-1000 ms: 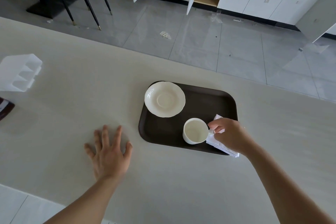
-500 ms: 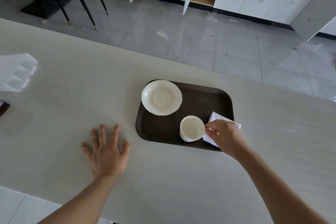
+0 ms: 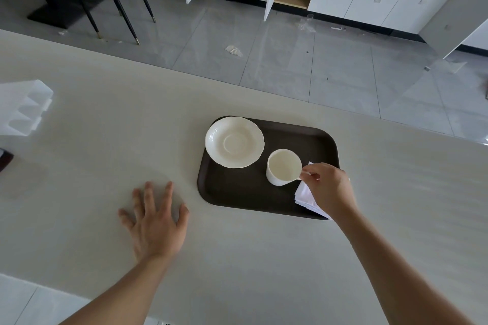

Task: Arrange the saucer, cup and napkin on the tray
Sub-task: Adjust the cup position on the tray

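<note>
Head view shows our right hand (image 3: 326,188) pinching the handle of the cup (image 3: 283,170) between finger and thumb, and compared with a second ago the cup sits farther from the near edge of the tray (image 3: 237,192), now just beside the saucer (image 3: 234,142) but not on it. The napkin (image 3: 306,196) lies half hidden under this hand at the near right corner, and our left hand (image 3: 155,221) rests flat and spread on the table (image 3: 105,140), holding nothing. We judge that the cup is travelling toward the saucer, so placing it there is the step in hand.
</note>
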A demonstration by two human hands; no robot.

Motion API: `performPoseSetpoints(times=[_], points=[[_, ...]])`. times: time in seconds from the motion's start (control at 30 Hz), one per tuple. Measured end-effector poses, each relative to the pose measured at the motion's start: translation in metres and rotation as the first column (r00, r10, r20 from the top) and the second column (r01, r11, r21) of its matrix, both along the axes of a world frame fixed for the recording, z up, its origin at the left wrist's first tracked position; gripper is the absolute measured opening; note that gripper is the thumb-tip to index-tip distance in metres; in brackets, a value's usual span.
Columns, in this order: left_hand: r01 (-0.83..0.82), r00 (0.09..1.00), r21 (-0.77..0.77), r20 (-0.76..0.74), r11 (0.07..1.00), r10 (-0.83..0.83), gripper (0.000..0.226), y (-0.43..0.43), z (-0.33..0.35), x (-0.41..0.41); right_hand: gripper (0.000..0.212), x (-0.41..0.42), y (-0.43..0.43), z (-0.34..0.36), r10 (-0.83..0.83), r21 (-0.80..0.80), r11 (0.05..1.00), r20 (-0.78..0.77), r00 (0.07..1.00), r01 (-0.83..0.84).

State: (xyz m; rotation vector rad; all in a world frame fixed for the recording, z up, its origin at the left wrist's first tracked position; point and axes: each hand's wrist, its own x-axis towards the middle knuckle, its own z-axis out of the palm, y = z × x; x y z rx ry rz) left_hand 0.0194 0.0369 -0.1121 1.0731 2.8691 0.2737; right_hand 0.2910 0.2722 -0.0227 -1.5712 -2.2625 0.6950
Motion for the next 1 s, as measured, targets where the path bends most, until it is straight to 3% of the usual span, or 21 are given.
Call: performPoseSetpoints(times=[0.33, 1.0], points=[[-0.003, 1.000, -0.009, -0.001, 1.000, 0.003, 0.068, -0.001, -0.002, -0.001, 0.011, -0.012, 0.004, -0.002, -0.138, -0.066, 0.989, -0.071, 0.988, 0.134], [-0.012, 1.000, -0.010, 0.003, 1.000, 0.013, 0.068, -0.001, 0.001, 0.002, 0.027, -0.047, -0.016, -0.006, -0.202, 0.045, 0.978, -0.024, 0.979, 0.203]])
